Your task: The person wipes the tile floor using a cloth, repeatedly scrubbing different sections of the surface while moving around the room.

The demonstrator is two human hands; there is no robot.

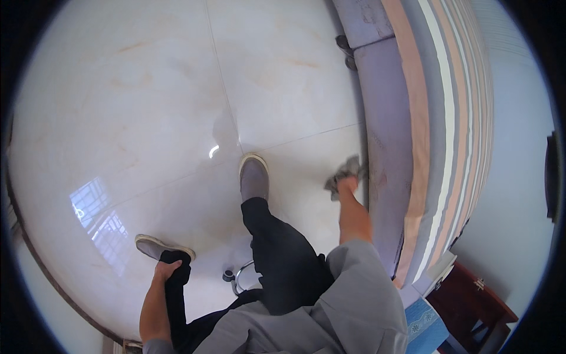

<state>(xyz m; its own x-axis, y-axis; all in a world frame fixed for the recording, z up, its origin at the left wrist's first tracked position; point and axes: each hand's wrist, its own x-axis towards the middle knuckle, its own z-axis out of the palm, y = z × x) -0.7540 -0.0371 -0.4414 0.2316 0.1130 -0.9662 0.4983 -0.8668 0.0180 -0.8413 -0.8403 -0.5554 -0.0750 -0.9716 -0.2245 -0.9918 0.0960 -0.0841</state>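
My right hand is stretched forward and low, closed around a crumpled grey cloth that touches the lower side of a bed base. My left hand hangs at my left side with its fingers curled against my dark trouser leg, just above my left shoe. My right leg steps forward, its grey shoe flat on the glossy floor tiles.
A striped mattress lies on the bed base along the right. A dark wooden stool and a blue patterned item sit at the lower right. A small metal ring fitting lies on the floor between my legs.
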